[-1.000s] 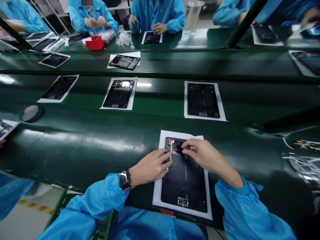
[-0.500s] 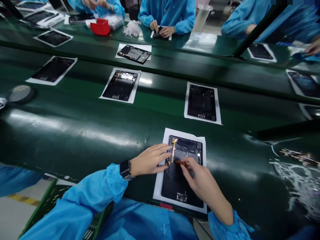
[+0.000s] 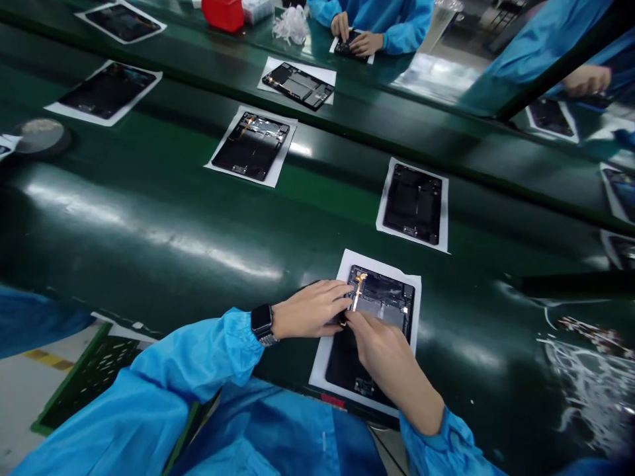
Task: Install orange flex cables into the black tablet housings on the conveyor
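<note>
Green belt counter (image 3: 163,218) carries a dark tablet housing (image 3: 381,297) on white paper (image 3: 322,367). Left hand (image 3: 310,309) lies open beside its orange flex strip (image 3: 358,292); right hand (image 3: 391,357) pinches something hidden there, needing a light, steady touch.

The right hand (image 3: 391,360) has moved up the tablet housing (image 3: 350,377) to meet the left hand (image 3: 310,309), its fingertips (image 3: 353,319) now just below the amber flex cable (image 3: 359,291). The head-worn camera's turn sets the rows of tablets (image 3: 413,203) at a steeper slant and pushes the co-workers' sleeves (image 3: 397,20) toward the top of the frame.
</note>
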`<control>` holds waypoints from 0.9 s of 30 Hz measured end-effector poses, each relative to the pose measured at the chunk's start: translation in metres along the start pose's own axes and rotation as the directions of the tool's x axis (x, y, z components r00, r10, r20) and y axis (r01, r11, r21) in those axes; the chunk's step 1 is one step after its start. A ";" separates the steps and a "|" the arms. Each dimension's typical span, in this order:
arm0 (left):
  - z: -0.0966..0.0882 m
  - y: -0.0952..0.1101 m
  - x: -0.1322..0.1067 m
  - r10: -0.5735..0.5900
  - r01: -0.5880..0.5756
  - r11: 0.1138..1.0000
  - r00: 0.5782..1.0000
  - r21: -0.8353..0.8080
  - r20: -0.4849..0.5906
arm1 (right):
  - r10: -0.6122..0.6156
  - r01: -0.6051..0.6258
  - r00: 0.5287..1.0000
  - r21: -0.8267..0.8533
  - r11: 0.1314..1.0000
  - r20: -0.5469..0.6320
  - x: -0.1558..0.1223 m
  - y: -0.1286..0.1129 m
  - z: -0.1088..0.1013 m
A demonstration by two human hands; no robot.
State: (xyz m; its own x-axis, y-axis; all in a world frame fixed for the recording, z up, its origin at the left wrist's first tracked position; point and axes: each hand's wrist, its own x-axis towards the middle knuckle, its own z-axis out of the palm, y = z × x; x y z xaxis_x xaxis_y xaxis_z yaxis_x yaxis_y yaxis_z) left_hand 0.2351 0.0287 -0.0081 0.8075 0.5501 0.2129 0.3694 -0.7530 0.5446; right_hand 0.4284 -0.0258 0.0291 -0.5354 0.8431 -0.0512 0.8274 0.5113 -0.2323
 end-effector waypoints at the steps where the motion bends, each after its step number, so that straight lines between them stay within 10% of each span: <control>1: 0.000 0.000 0.000 0.000 0.000 1.000 1.000 0.005 -0.001 | -0.010 0.010 1.000 0.020 1.000 -0.017 -0.002 0.002 0.000; 11: -0.002 0.001 0.001 -0.001 0.000 0.999 1.000 0.052 0.021 | 0.081 -0.027 0.980 0.280 0.960 -0.183 -0.023 0.005 0.004; 27: -0.002 0.000 0.000 -0.030 0.030 1.000 0.999 -0.006 0.013 | -0.026 0.034 0.996 0.087 0.996 -0.089 -0.004 0.001 0.001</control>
State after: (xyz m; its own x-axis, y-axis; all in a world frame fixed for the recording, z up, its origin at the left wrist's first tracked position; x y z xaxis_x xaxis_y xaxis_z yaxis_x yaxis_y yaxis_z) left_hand 0.2345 0.0296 -0.0065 0.8018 0.5679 0.1863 0.3906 -0.7338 0.5559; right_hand 0.4311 -0.0294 0.0278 -0.5395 0.8410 0.0413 0.7910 0.5230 -0.3175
